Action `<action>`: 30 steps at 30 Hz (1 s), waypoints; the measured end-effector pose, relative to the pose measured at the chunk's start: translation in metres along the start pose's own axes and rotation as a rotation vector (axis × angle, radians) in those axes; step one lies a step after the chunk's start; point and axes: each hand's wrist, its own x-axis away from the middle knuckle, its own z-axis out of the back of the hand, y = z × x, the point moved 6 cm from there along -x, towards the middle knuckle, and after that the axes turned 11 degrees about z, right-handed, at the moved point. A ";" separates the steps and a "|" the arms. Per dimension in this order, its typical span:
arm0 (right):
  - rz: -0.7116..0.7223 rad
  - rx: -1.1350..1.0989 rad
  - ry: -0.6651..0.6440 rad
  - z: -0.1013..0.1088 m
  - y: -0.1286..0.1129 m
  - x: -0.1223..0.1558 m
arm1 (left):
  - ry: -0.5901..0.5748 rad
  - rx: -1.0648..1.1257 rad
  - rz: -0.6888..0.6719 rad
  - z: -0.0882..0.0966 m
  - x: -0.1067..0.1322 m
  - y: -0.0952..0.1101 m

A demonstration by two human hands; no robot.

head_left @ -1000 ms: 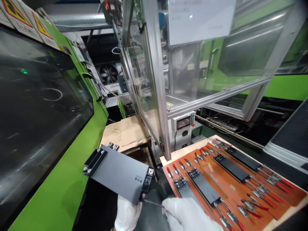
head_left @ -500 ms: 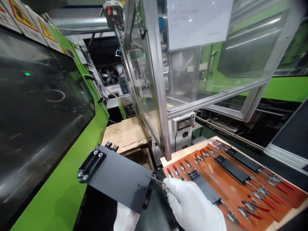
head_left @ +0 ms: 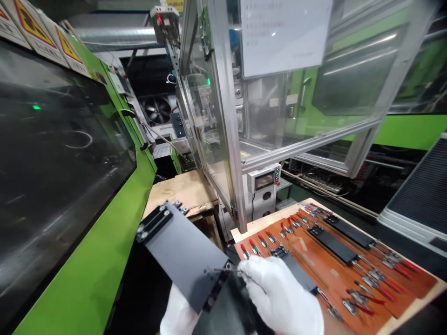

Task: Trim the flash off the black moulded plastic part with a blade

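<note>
My left hand (head_left: 179, 312), in a white glove, grips the near end of a flat dark grey plastic panel (head_left: 183, 253) from below and holds it tilted above the floor gap. The panel has black brackets with screws at both ends. In a white glove too, my right hand (head_left: 281, 298) pinches a thin metal tool (head_left: 225, 270), and the tip of it touches the bracket at the panel's near right corner.
To the right lies an orange fixture board (head_left: 335, 265) with several red-handled toggle clamps and three dark panels clamped on it. A green moulding machine (head_left: 87, 260) with a dark window fills the left. An aluminium-framed clear enclosure (head_left: 226, 139) stands ahead, with cardboard (head_left: 181, 190) below it.
My right hand has risen and brought the thin tool from below the panel up to its near right corner. The panel has swung so its far end points more away.
</note>
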 end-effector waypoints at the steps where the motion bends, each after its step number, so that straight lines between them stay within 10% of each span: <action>1: 0.079 0.095 -0.033 0.006 -0.002 -0.002 | -0.027 -0.069 -0.103 0.000 -0.002 0.011; 8: 0.416 0.422 -0.263 0.030 -0.013 -0.011 | -0.270 -0.078 -0.225 -0.012 -0.013 0.033; 22: 0.448 0.418 -0.282 0.028 -0.007 -0.017 | -0.191 -0.092 -0.031 -0.014 -0.017 0.035; 30: 0.448 0.355 -0.255 0.034 -0.013 -0.015 | -0.275 0.448 0.468 -0.031 -0.022 0.014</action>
